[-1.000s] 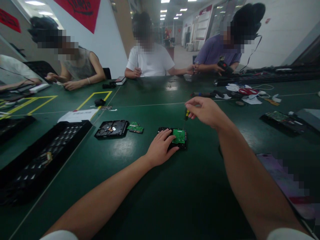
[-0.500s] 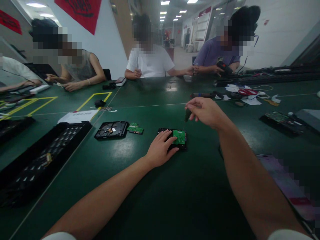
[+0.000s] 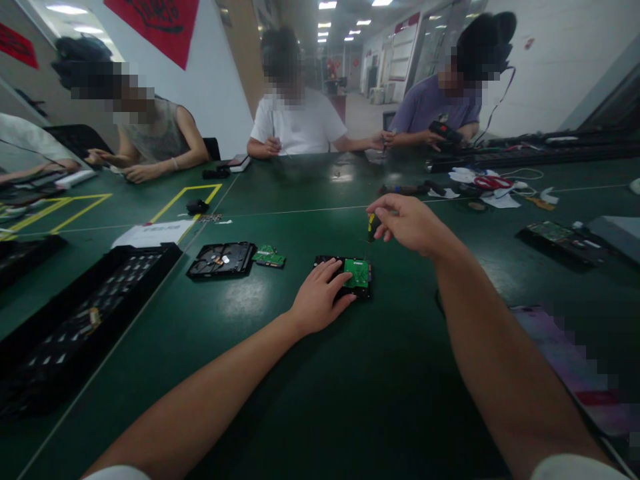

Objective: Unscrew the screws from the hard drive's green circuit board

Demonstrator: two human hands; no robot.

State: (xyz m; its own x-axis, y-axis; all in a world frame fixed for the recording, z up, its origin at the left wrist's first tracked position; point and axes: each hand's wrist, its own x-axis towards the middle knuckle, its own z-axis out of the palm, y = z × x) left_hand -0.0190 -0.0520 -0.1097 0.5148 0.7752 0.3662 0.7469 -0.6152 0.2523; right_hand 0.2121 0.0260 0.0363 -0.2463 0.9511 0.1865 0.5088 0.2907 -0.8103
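Note:
A hard drive (image 3: 364,288) with a green circuit board (image 3: 357,273) on its upper face lies on the green table in front of me. My left hand (image 3: 320,299) rests flat over its left part, fingers stretched out and thumb along the near edge. Above the drive's far right corner, my right hand (image 3: 405,223) pinches a screwdriver (image 3: 373,229) by its dark and yellow handle. The thin shaft points down toward the board's far edge; whether its tip touches a screw is too small to tell. To the left lie another hard drive (image 3: 221,260) and a loose green circuit board (image 3: 269,257).
A long black tray (image 3: 150,255) with small parts runs along the left. At right are another drive with a board (image 3: 560,241) and a phone-like pink-purple object (image 3: 560,353). Cables and scraps (image 3: 495,187) lie farther back. Several people sit across the table.
The screwdriver's handle has turned in my right hand, so its yellow part now shows. My left hand stays on the hard drive. The view has shifted very slightly.

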